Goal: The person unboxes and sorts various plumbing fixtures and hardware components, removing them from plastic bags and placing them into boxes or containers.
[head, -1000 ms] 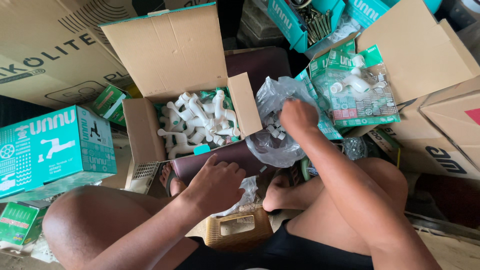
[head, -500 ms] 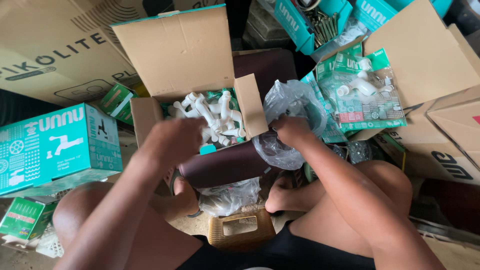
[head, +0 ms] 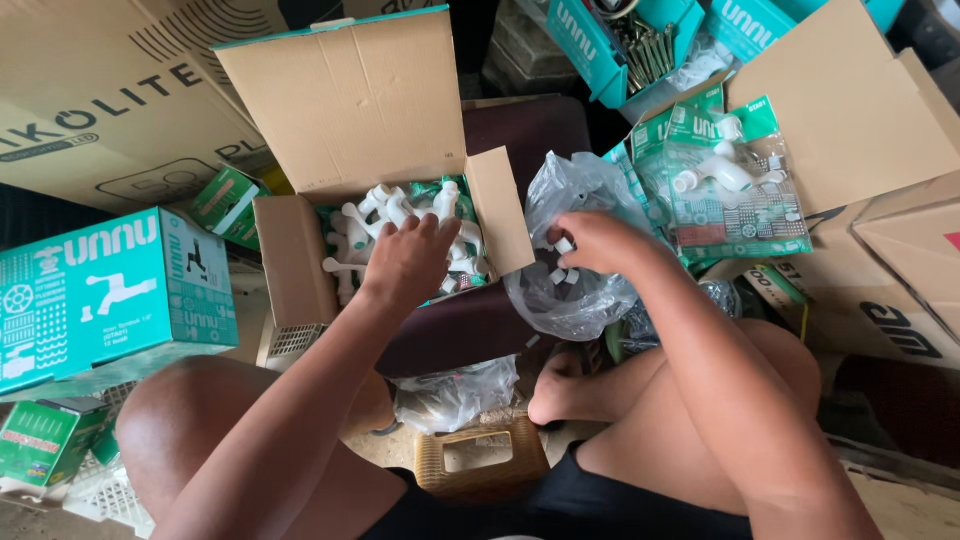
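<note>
Cardboard comes first in size: the open brown cardboard box (head: 300,260) with its tall flap raised sits ahead of the knees, and inside lies a heap of white plastic taps (head: 395,215). These look light, rigid and smooth, probably a little slippery; each has a long spout and a short handle, so the barrel near the middle seems the surest place to grasp. They lie tangled, long axes running every way, several spouts angled up toward the flap. Just beside the box on its right slumps a clear crumpled plastic bag (head: 580,290), soft and shapeless, holding small white plastic fittings (head: 558,275) that would be featherweight and easy to drop; pinching one between fingertips should do. The left hand (head: 405,262) rests palm down on the heap, fingers spread over the taps, loosely curled, not visibly clamped round any one. The right hand (head: 600,240) is at the mouth of the bag with one small white fitting (head: 563,245) pinched at its fingertips; which way that piece points is too small to tell
</note>
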